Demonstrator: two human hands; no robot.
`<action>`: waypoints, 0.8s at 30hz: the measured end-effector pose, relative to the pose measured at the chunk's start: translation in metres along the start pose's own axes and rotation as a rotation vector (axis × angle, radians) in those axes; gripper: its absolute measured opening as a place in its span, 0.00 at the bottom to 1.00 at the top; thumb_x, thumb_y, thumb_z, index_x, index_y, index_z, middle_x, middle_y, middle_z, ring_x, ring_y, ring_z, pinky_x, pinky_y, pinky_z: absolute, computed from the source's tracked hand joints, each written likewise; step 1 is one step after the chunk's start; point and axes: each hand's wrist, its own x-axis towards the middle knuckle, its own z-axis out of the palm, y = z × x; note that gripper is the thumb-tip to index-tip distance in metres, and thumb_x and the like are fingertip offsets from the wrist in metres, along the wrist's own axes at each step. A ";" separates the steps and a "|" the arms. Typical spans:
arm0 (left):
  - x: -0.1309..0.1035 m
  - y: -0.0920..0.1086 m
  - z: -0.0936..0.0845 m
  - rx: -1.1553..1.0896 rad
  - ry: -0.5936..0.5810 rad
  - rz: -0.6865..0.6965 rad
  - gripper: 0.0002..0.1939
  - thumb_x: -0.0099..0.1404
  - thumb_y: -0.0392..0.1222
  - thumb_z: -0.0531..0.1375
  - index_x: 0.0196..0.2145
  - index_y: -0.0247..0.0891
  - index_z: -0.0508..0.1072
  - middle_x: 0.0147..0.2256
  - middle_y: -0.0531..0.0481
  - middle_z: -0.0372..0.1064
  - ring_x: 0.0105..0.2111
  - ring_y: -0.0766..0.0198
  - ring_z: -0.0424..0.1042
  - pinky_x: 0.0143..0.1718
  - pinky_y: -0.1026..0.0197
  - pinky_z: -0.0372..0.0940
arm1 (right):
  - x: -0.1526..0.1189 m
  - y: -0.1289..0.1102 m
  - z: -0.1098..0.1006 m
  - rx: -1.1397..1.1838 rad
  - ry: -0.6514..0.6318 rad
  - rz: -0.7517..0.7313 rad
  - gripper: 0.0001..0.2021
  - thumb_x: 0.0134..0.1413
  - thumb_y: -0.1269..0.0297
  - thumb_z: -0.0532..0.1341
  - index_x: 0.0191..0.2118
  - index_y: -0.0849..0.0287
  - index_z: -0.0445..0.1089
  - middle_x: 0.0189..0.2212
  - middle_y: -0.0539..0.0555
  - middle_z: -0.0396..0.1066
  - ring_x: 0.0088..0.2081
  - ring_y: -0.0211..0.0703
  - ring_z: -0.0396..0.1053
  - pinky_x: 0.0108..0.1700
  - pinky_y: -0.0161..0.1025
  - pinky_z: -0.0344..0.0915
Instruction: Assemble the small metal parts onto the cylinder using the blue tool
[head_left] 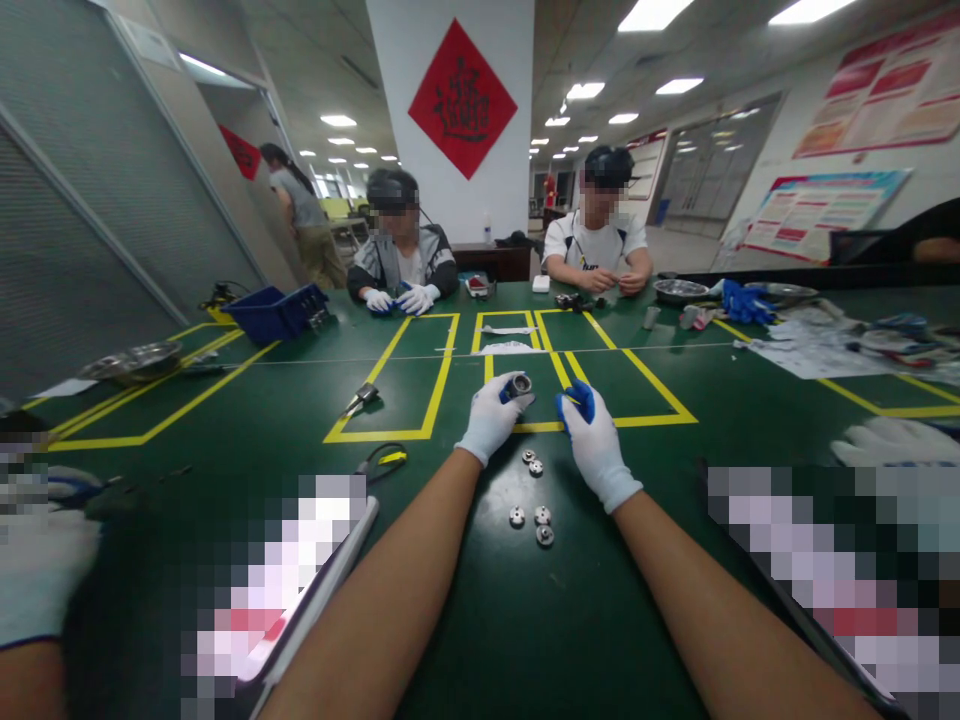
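My left hand (491, 415), in a white glove, is closed around a short hollow metal cylinder (520, 384) whose open end faces up toward me. To its right, my right hand (592, 430) wears a white glove with blue fingertips. Its fingers are curled together, and what they hold, if anything, is too small to make out. On the green table below the hands lie several small round metal discs: a pair (532, 462) close to the hands and a looser group (542, 516) nearer to me.
Yellow tape (379, 436) marks rectangles on the table (480, 620). A metal part (365, 396) lies at left, near a cable with a yellow tag (392, 458). Blurred screens flank my forearms. A blue bin (270, 312) stands far left. Two people work opposite; gloved hands show at both sides.
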 end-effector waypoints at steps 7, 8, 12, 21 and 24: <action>-0.009 0.024 0.022 0.087 -0.294 0.190 0.21 0.62 0.34 0.61 0.53 0.39 0.76 0.52 0.44 0.76 0.53 0.56 0.73 0.62 0.52 0.65 | -0.010 -0.022 -0.001 -0.354 -0.002 -0.175 0.26 0.54 0.50 0.65 0.53 0.62 0.72 0.48 0.63 0.72 0.50 0.56 0.70 0.57 0.56 0.67; -0.009 0.025 0.021 0.124 -0.314 0.200 0.22 0.62 0.34 0.61 0.54 0.40 0.75 0.52 0.44 0.75 0.54 0.56 0.72 0.62 0.52 0.65 | -0.010 -0.021 -0.002 -0.375 0.002 -0.183 0.23 0.55 0.52 0.64 0.52 0.61 0.73 0.46 0.63 0.72 0.49 0.56 0.71 0.57 0.56 0.67; -0.011 0.028 0.010 0.218 -0.293 0.135 0.43 0.58 0.42 0.67 0.69 0.44 0.58 0.63 0.39 0.58 0.62 0.50 0.65 0.63 0.51 0.63 | -0.005 -0.013 -0.006 -0.426 0.041 -0.224 0.18 0.55 0.56 0.62 0.48 0.61 0.73 0.44 0.62 0.71 0.47 0.55 0.70 0.55 0.55 0.66; 0.022 0.035 -0.024 0.554 -0.308 -0.119 0.53 0.61 0.53 0.65 0.73 0.44 0.40 0.71 0.34 0.43 0.64 0.42 0.63 0.62 0.48 0.62 | 0.007 -0.005 -0.024 -0.697 0.111 0.027 0.16 0.53 0.64 0.60 0.48 0.63 0.70 0.46 0.63 0.67 0.46 0.53 0.67 0.52 0.47 0.65; 0.051 0.026 -0.066 0.794 -0.243 -0.268 0.30 0.66 0.48 0.59 0.64 0.37 0.62 0.62 0.31 0.62 0.61 0.42 0.66 0.60 0.47 0.62 | 0.008 -0.008 -0.033 -0.807 0.125 0.085 0.18 0.55 0.65 0.59 0.52 0.61 0.71 0.50 0.64 0.65 0.47 0.54 0.67 0.50 0.47 0.65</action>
